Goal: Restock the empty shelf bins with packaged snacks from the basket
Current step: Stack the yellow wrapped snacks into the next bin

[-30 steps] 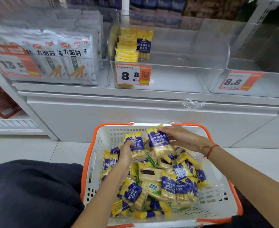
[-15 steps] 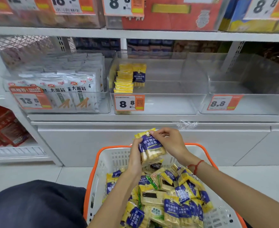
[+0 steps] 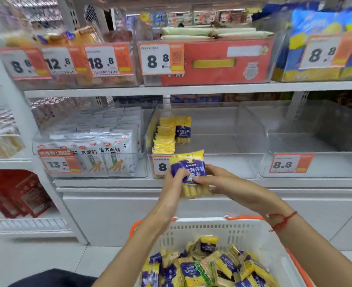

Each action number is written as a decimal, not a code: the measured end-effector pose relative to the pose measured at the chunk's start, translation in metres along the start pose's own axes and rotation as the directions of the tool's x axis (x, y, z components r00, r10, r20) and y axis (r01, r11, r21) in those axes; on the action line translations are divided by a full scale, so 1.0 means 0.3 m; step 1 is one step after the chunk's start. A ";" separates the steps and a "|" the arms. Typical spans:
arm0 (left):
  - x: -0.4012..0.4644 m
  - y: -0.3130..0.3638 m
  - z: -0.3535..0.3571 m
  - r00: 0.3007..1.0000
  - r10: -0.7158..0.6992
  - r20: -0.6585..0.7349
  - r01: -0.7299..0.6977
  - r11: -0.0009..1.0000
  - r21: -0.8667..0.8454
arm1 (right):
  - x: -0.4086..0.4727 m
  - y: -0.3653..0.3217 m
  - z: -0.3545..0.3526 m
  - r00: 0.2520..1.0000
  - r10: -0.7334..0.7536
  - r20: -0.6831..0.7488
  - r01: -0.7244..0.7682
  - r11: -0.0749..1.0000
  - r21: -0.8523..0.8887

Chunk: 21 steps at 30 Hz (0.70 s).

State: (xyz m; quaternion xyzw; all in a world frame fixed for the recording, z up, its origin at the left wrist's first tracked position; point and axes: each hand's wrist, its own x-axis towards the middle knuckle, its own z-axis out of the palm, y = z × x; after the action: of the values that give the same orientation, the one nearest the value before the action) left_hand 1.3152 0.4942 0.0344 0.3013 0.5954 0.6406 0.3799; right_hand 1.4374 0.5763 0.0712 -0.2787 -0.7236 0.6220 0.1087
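A yellow-and-purple plastic snack packet (image 3: 188,172) is pinched between both hands, left hand (image 3: 176,181) on its left edge, right hand (image 3: 222,183) on its right, fingers curled round it. It is held upright in front of the clear plastic shelf bin (image 3: 212,162), where a few matching packets (image 3: 171,133) are stacked at the left. A white plastic basket with orange rim (image 3: 222,230), filled with more packets, is seen below.

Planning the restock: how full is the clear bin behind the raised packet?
Mostly empty: the clear bin holds only a small stack of packets at its left end.
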 end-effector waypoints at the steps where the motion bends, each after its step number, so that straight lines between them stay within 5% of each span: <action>1: 0.019 0.033 0.012 0.999 0.036 0.021 -0.036 0.999 0.019 | -0.004 -0.017 -0.017 0.999 -0.029 0.029 0.029 0.999 0.014; 6: 0.125 0.155 0.015 0.960 0.142 0.241 -0.203 0.947 0.248 | 0.004 -0.058 -0.124 0.965 -0.245 -0.093 0.238 0.968 -0.085; 10: 0.214 0.260 -0.015 0.894 0.196 0.403 -0.387 0.791 0.474 | 0.055 -0.067 -0.162 0.890 -0.385 -0.243 0.358 0.922 -0.149; 13: 0.312 0.289 -0.047 0.894 0.217 0.393 -0.435 0.636 0.637 | 0.125 -0.079 -0.181 0.853 -0.435 -0.288 0.379 0.897 -0.229; 21: 0.583 0.273 -0.064 0.915 0.267 0.303 -0.402 0.543 0.738 | 0.415 -0.074 -0.260 0.866 -0.353 -0.353 0.213 0.901 -0.377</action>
State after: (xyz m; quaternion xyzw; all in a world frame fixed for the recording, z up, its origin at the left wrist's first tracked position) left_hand 1.1960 0.6316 0.1020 0.5933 0.7149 0.3487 0.1238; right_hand 1.3684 0.7072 0.0847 -0.3070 -0.8099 0.3975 0.3030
